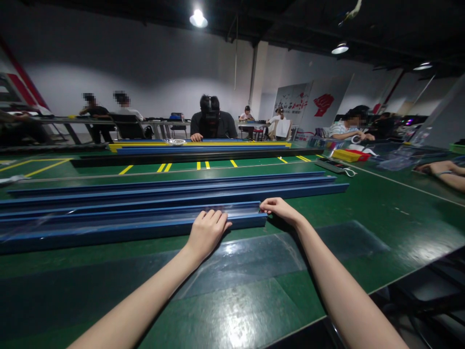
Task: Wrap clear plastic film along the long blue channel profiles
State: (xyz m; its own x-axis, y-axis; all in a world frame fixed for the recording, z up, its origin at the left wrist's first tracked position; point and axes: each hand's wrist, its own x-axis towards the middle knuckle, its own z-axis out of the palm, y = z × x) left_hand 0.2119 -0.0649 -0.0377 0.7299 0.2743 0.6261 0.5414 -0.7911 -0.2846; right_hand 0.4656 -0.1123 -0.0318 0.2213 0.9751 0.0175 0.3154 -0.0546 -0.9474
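A long blue channel (109, 230) lies across the green table (363, 203), with clear film inside it. My left hand (209, 231) rests over the channel's near wall close to its right end, its fingers bent together over the edge. At the open right end, my right hand (274, 207) has its thumb and fingers pinched together; what is between them is too small to make out. A flat strip of clear film (250, 254) lies on the table beneath my forearms.
More blue channels (298, 191) lie just beyond. Farther back are a black channel (203, 156), yellow and blue strips (261, 145), a phone (329, 165) and a yellow tray (347, 155). Another person's hand (441, 169) is at the right edge; a person (212, 121) sits opposite.
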